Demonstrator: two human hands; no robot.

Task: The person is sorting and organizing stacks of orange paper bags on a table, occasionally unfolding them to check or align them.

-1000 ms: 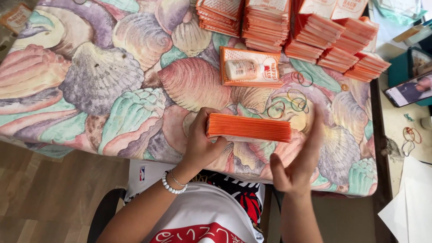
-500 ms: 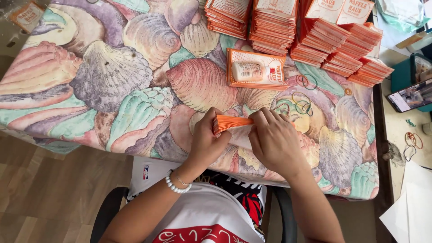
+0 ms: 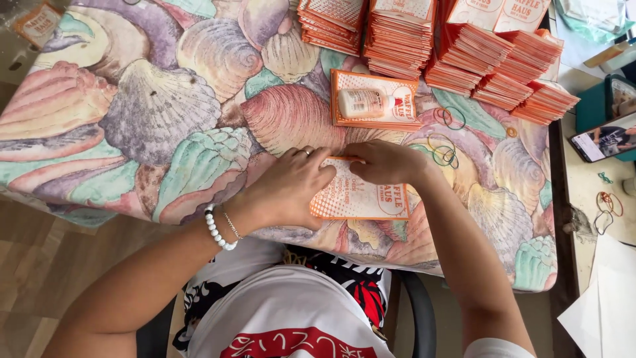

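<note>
Head view shows me both hands laid flat on a stack of orange-and-white printed cards (image 3: 361, 195) at the near middle of the surface (image 3: 146, 113). The left hand (image 3: 288, 189) covers the stack's left part, fingers together and pressing down; the right hand (image 3: 387, 162) rests on its far edge, fingers curled together over it. I judge that the palms keep the loose cards squared and stop them sliding on the cloth. Just beyond lies another such card with a small white bottle (image 3: 364, 103) lying across it, perhaps as a weight. Fanned piles of orange cards (image 3: 464, 46) line the far edge, kept clear of the hands. Loose rubber bands (image 3: 444, 149) lie to the right of the stack, close by. A shell-patterned cloth covers the surface; wooden floor shows at left, a phone (image 3: 606, 139) on a side table at right.
</note>
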